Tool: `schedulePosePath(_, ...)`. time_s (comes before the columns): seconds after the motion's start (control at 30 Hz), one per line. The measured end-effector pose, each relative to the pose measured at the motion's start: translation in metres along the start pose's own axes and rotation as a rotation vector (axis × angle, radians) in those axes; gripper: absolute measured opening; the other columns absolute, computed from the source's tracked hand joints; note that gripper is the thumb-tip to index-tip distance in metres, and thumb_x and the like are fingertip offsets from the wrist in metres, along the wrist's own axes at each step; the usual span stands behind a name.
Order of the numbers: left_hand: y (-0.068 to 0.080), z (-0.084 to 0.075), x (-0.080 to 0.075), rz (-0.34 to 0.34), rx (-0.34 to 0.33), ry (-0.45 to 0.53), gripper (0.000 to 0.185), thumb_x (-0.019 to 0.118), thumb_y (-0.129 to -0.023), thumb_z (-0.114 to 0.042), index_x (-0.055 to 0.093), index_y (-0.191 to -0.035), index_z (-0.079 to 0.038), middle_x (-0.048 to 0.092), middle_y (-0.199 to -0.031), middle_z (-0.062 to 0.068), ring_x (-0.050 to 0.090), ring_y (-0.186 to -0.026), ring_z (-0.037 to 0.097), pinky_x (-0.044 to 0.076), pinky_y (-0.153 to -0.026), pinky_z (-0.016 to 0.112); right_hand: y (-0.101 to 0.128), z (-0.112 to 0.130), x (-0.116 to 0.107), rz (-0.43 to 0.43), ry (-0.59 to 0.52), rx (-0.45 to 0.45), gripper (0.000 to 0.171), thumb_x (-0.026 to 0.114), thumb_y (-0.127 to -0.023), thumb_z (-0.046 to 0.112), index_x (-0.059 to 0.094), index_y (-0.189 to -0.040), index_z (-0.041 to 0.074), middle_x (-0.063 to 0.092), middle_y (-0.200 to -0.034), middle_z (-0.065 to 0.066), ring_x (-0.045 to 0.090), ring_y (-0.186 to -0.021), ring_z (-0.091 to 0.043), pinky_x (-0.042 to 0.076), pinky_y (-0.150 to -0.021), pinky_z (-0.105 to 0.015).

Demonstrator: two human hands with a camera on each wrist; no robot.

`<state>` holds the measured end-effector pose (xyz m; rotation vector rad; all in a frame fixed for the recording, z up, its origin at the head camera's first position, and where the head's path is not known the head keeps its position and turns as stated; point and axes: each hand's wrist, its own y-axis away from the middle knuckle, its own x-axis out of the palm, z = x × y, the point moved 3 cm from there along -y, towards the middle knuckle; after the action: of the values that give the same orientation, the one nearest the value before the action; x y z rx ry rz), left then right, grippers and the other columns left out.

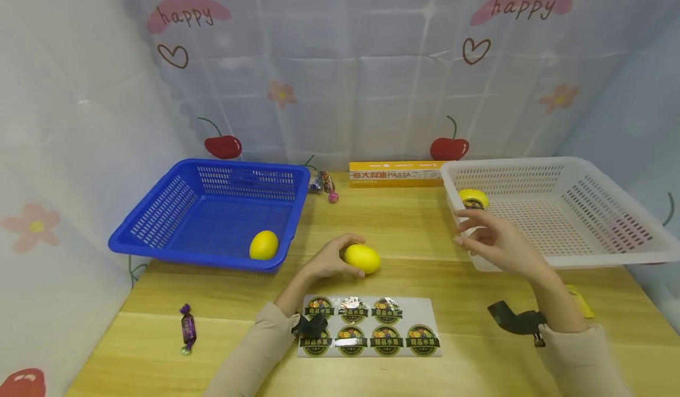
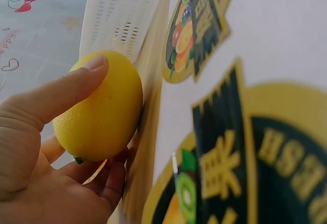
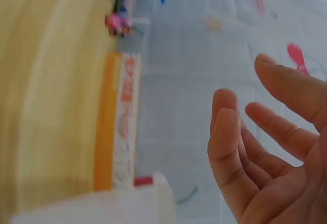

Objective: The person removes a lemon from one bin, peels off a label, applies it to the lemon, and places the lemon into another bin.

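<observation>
My left hand [image 1: 330,259] grips a yellow lemon [image 1: 363,259] low over the table's middle, thumb on one side and fingers curled round the other. In the left wrist view the lemon [image 2: 99,106] has a small green stem end. My right hand [image 1: 494,240] hangs at the near left corner of the white basket [image 1: 600,261], fingers loosely bent with nothing between them. Behind it, inside that basket, lies a lemon [image 1: 473,196] with a dark round label. Just in front of my left hand lies a sheet of round fruit stickers [image 1: 372,326], with a bare spot at its top right.
A blue basket [image 1: 186,255] on the left holds one lemon [image 1: 264,245]. A pasta box [image 1: 395,174] stands against the back curtain, with small wrapped candies [image 1: 325,183] beside it. One purple candy [image 1: 188,328] lies front left; a yellow packet [image 1: 581,301] lies by the right forearm.
</observation>
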<state>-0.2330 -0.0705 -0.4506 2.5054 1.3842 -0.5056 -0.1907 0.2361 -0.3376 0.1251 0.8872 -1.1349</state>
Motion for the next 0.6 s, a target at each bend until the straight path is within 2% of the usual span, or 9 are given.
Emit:
schedulePosePath(0.13, 0.000, 0.001, 0.001, 0.005, 0.020, -0.003, 0.070, 0.081, -0.069, -0.008, 0.049, -0.130, -0.001, 0.053, -0.129, 0.015, 0.052, -0.113, 0.030, 0.042, -0.098, 0.042, 0.011, 0.009, 0.032, 0.084, -0.040, -0.036, 0.044, 0.067, -0.084, 0.000, 0.052, -0.125, -0.004, 0.066, -0.094, -0.013, 0.062, -0.073, -0.006, 0.053, -0.059, -0.024)
schedulePosePath(0.23, 0.000, 0.001, 0.002, -0.008, 0.025, -0.018, 0.068, 0.081, -0.069, -0.008, 0.051, -0.129, -0.002, 0.053, -0.129, 0.014, 0.051, -0.114, 0.030, 0.040, -0.099, 0.043, 0.015, 0.008, 0.056, 0.168, -0.044, -0.014, 0.042, 0.067, -0.087, 0.009, 0.053, -0.125, -0.002, 0.065, -0.093, -0.010, 0.062, -0.073, -0.007, 0.053, -0.061, -0.024)
schedulePosePath(0.37, -0.002, 0.003, 0.004, -0.030, 0.019, -0.036, 0.067, 0.081, -0.069, -0.009, 0.052, -0.129, -0.003, 0.053, -0.129, 0.014, 0.050, -0.116, 0.031, 0.038, -0.101, 0.045, 0.018, 0.003, 0.082, 0.256, -0.043, 0.021, 0.045, 0.067, -0.088, 0.015, 0.052, -0.125, -0.004, 0.064, -0.095, -0.012, 0.061, -0.072, -0.006, 0.053, -0.063, -0.024)
schedulePosePath(0.6, -0.007, 0.002, 0.007, -0.074, 0.005, -0.053, 0.068, 0.081, -0.070, -0.013, 0.052, -0.131, -0.007, 0.054, -0.128, 0.014, 0.053, -0.112, 0.031, 0.042, -0.096, 0.046, 0.015, -0.004, 0.113, 0.318, -0.032, 0.033, 0.043, 0.070, -0.085, 0.016, 0.055, -0.120, -0.005, 0.062, -0.092, -0.009, 0.058, -0.071, -0.006, 0.052, -0.063, -0.023)
